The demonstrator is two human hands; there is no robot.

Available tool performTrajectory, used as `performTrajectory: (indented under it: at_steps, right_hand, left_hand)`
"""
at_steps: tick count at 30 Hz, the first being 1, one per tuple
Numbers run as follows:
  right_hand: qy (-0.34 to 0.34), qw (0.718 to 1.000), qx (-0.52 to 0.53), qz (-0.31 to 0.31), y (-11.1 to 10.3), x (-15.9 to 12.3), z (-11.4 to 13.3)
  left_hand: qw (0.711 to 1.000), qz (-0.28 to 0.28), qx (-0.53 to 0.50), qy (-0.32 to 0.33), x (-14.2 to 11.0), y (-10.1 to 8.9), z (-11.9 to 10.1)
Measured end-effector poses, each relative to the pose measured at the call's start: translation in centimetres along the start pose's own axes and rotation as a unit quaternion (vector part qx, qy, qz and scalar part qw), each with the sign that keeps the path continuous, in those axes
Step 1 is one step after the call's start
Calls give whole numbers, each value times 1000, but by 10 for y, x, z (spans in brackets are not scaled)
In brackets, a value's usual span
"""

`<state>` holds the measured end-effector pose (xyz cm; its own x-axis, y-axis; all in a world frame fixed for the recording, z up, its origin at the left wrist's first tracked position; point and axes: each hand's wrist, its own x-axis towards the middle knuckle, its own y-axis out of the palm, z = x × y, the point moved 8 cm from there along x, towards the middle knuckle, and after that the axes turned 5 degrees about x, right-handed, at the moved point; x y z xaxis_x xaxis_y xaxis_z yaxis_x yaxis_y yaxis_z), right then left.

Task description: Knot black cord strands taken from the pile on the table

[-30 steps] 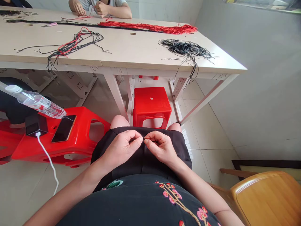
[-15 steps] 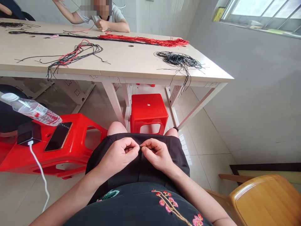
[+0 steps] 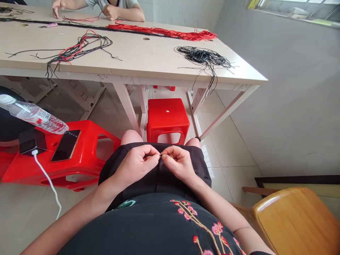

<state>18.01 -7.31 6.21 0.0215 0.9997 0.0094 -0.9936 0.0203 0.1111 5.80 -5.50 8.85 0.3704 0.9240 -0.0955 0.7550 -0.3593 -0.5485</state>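
Note:
Above my lap, my left hand (image 3: 140,159) and my right hand (image 3: 179,162) meet fingertip to fingertip, both closed in a pinch. Between them shows a tiny dark bit of black cord (image 3: 160,155); the rest of it is hidden by my fingers against the black skirt. On the table (image 3: 148,63) in front lie a tangled bundle of black cords (image 3: 203,56), a looped bunch of black cords with a red one (image 3: 82,46), and a long hank of red cord (image 3: 164,32) beside a black strand.
A red stool (image 3: 168,113) stands under the table edge. Left of me, another red stool (image 3: 87,141) bears a water bottle (image 3: 39,115), a phone (image 3: 66,145) and a black box (image 3: 32,141) with a white cable. A wooden chair (image 3: 297,219) is at right. Across sits a person (image 3: 114,10).
The view has tilted down slightly. My hands keep their pinch, fingertips together. The person across has lowered one raised hand to the table.

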Motion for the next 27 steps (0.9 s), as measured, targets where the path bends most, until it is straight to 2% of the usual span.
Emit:
performTrajectory:
  at_steps: [7,15,22,25,27]
  right_hand:
    - [11,999,49,18,3,-1,-3]
    - [-2,1000,-2,7,0,1,-8]
    - [3,1000,-11,23,0,3,-14]
    - [-14,999,-38,36,2,1,-13]
    - [-32,997,-59,38,4,0,-11]
  left_hand:
    - [1000,-15,-5,-5,0,-1,-1]
    - [999,-30,2,-24,-1,-1,3]
    - [999,-2,-52,-4,4,3,16]
    - [1000,16,-25,9,5,3,18]
    - [999,2,15,36,4,0,13]
